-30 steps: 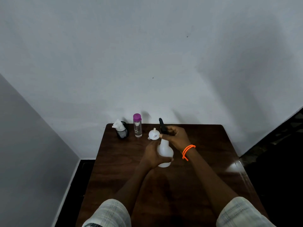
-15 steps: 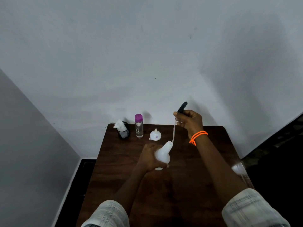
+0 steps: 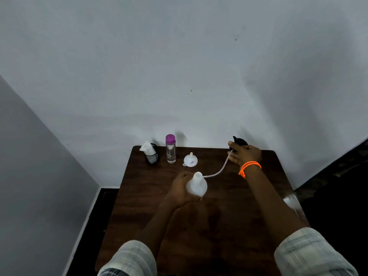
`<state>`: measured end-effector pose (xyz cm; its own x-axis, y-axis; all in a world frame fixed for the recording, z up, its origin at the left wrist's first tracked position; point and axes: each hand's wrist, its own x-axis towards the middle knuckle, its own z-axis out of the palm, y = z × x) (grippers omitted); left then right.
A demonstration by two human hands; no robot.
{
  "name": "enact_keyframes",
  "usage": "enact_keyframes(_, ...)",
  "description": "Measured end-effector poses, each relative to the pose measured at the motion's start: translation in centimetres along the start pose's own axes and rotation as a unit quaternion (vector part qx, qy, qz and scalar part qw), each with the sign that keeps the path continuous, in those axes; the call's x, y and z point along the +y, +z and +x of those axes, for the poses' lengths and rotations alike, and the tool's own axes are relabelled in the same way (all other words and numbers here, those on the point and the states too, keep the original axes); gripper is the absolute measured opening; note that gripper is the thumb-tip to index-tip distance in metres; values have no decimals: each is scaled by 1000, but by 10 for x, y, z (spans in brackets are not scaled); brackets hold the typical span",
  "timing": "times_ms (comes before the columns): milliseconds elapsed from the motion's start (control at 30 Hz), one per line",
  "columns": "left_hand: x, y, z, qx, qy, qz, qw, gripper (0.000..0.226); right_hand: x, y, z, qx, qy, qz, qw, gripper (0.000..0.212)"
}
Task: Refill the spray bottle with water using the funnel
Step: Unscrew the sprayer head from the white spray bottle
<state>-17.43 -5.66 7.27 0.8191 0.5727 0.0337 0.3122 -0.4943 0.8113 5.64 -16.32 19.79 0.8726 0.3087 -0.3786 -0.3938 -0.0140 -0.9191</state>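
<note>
My left hand (image 3: 180, 189) grips the white spray bottle (image 3: 197, 186) upright at the table's middle; its neck is uncapped. At the table's far right, my right hand (image 3: 244, 154) holds the black spray head (image 3: 240, 141), low over the wood. Its thin clear tube (image 3: 218, 171) curves down from the head and ends beside the bottle's neck. A small white funnel (image 3: 190, 160) lies spout-up on the table behind the bottle. Further left stands a clear water bottle with a purple cap (image 3: 170, 149).
A black mesh cup holding white tissue (image 3: 151, 154) stands at the far left corner of the dark wooden table (image 3: 229, 226). The table is pushed against a white wall. A glossy patch shows at the table's right edge (image 3: 290, 202).
The spray head came off the bottle: my right hand lifted it up, drawing the tube out, then carried it right and down toward the far right of the table. The left hand kept holding the bottle.
</note>
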Motion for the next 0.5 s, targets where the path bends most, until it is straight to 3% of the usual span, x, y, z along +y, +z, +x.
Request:
enact_keyframes(333, -13, 2, 0, -24, 15, 84, 996, 95, 8, 0, 8, 12, -5, -62, 998, 33)
enact_keyframes(500, -21, 2, -3, -18, -1, 79, 997, 97, 6, -1, 2, -13, 8, -35, 999, 31)
